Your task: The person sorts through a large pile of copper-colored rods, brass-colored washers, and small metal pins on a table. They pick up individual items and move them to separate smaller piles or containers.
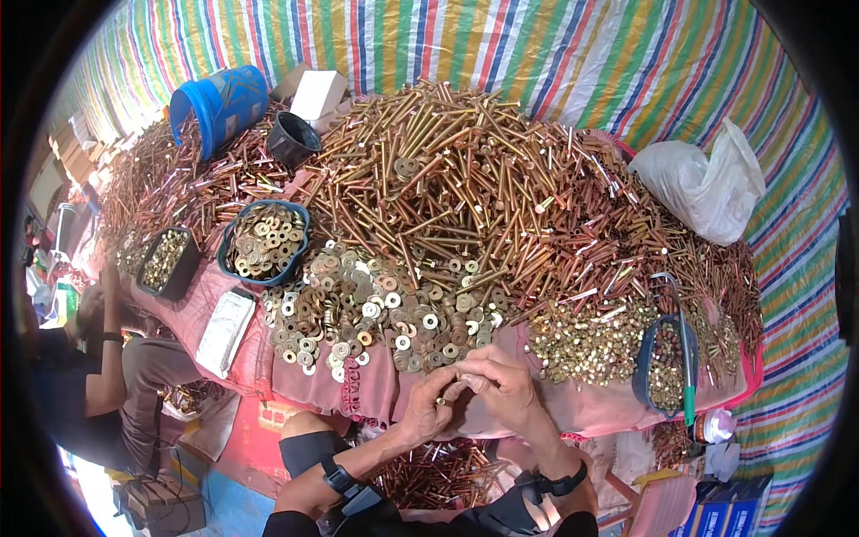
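Observation:
My left hand [428, 410] is closed around a brass-coloured bolt [441, 402]; only one end of it shows between the fingers. My right hand [503, 383] meets it at the fingertips in a pinch, and what those fingers grip is hidden. Both hands are over the near edge of a pink cloth [410, 387]. Just beyond them lies a spread of flat washers [376, 309]. Behind that rises a large heap of long bolts [447, 188]. To the right of my hands small nuts [586, 345] are strewn on the cloth.
A blue bowl of washers [266, 242], a dark tub [165, 261] and a white box [225, 333] stand left. At right are a blue basket [641, 376], a green-handled tool [688, 398] and a white bag [702, 183]. A blue bucket [224, 107] lies behind. Another person's arm [109, 358] is at far left.

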Demonstrator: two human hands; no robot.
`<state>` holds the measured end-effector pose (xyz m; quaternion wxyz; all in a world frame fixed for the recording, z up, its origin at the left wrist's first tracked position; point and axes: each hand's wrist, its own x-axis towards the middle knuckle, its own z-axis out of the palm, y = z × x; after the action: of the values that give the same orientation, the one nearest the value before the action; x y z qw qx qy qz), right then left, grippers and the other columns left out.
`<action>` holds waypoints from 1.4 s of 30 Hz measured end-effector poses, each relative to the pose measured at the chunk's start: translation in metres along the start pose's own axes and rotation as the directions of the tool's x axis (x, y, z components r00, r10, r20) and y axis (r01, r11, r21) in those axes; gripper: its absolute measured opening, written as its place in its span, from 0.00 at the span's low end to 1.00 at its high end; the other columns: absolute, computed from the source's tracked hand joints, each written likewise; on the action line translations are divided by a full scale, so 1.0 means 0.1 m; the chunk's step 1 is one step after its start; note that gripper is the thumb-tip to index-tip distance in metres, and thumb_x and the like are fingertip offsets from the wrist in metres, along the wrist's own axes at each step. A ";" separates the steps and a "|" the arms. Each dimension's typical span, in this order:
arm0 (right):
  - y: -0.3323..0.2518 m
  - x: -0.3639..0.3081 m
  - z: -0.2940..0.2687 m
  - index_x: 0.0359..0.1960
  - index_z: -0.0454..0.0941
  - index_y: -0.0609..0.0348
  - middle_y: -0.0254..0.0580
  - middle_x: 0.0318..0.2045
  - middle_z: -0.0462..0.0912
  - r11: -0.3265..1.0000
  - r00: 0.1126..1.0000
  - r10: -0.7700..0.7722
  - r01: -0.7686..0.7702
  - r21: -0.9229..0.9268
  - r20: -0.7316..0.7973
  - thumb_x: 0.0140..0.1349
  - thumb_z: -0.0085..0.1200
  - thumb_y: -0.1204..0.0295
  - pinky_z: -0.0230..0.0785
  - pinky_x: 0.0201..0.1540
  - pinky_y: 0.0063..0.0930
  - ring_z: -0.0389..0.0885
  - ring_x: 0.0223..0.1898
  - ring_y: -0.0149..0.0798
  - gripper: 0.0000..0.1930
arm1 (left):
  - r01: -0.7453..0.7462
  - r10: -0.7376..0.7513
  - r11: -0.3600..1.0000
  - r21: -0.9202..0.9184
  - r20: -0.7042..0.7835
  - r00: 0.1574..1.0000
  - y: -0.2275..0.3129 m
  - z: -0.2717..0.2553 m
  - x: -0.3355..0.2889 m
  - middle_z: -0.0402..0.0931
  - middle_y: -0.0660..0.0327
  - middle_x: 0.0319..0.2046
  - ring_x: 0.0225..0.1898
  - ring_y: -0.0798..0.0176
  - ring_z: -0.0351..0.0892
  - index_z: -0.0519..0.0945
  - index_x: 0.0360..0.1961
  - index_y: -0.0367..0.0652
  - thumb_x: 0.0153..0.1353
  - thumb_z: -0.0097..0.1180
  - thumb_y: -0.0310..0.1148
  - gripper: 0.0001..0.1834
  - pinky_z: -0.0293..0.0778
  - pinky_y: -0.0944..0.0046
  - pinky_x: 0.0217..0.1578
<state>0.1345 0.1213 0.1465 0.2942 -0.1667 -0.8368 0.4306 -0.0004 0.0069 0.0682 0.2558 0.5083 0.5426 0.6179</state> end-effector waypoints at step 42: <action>-0.03 -0.09 0.11 0.48 0.85 0.59 0.44 0.41 0.87 0.990 0.987 -0.109 0.098 -0.103 -0.117 0.63 0.67 0.81 0.82 0.45 0.33 0.88 0.41 0.45 0.12 | -0.087 0.088 0.996 -0.034 0.039 0.995 -0.18 0.01 -0.04 0.84 0.49 0.47 0.47 0.48 0.86 0.80 0.61 0.38 0.54 0.51 0.08 0.31 0.80 0.58 0.48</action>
<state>0.1350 0.1080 0.1408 0.3584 -0.1631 -0.8447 0.3626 -0.0022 0.0083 0.0503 0.2475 0.5397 0.5045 0.6268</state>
